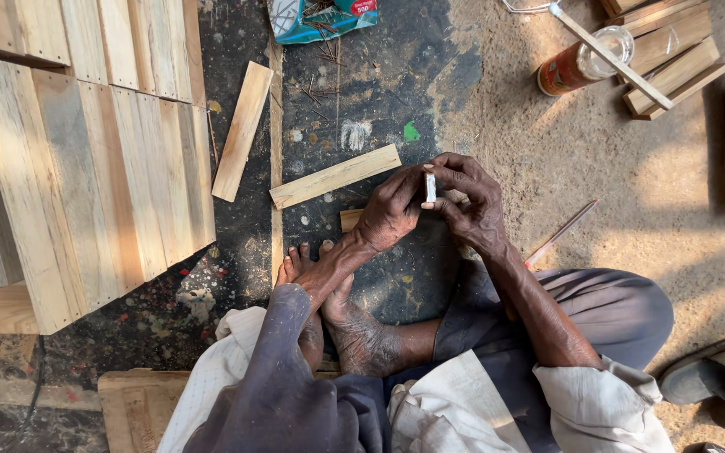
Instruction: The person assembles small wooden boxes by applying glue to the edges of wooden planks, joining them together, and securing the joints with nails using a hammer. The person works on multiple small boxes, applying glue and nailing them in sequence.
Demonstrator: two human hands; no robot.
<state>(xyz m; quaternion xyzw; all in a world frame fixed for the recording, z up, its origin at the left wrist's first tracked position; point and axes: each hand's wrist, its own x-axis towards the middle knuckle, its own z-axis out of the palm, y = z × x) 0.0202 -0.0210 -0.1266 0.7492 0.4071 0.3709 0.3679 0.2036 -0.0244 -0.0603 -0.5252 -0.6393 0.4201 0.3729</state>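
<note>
I sit cross-legged on the ground with both hands raised in front of me. My left hand [392, 208] and my right hand [467, 201] meet around a small pale rectangular block [430, 187], held upright between the fingertips of both. A short wooden piece [350, 220] lies on the ground just under my left hand. A longer wooden slat [335, 176] lies a little beyond it. My bare feet [329, 310] are tucked below my wrists.
A slatted wooden crate [86, 168] stands at left, with another slat [242, 130] beside it. Loose nails [322, 80] and a torn packet [316, 18] lie ahead. A bottle [581, 63], stacked wood strips [673, 67] and a pencil [560, 233] are at right. A sandal [719, 377] sits at lower right.
</note>
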